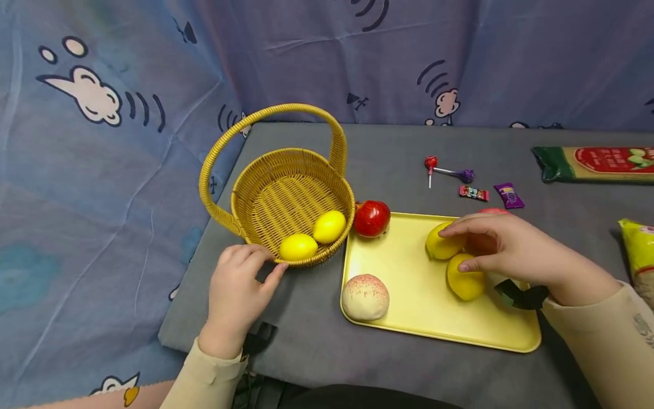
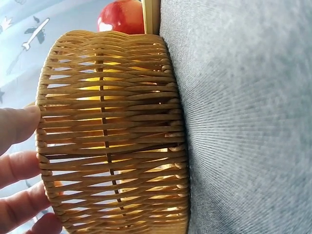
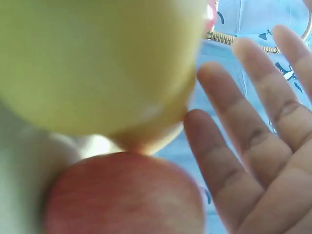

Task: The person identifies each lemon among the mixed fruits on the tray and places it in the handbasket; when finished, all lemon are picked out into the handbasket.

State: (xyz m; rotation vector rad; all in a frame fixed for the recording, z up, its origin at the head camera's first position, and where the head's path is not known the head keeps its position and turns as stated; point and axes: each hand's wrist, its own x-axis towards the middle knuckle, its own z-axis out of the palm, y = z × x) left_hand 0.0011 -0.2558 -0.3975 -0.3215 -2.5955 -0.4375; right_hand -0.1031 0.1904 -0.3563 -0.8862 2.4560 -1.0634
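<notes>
Two yellow lemons sit on the pale yellow tray [image 1: 409,267], right of centre in the head frame: far lemon [image 1: 442,243], and near lemon [image 1: 466,278] just below and right of it. Right hand [image 1: 516,244] is over both, index finger at the far one, thumb at the near one. Right wrist view shows the fingers fairly straight and spread, no grip I can make out; exact contact is blurred, can't call it.

Red fruit [image 3: 126,195] at the bottom of that view, close under a blurred yellow one – crowded pick.

Handling guess: lemons light, firm, smooth skin, so they may roll or slip if pushed off-centre. Doubt they're fragile. Take each across its widest part, thumb opposite fingers; pinching the tapered tip would likely squirt it out.

Left hand [image 1: 240,287], lower left of centre, pinches the near rim of the wicker basket [image 1: 286,193], thumb outside. Basket stands left of centre, upright on the table, with two more lemons, left one [image 1: 298,247] and right one [image 1: 329,226], in its near right part. Weave looks stiff but light – probably slides or tips if knocked, so the rim hold makes sense. For lifting, I'd use the arched handle [image 1: 293,107].
</notes>
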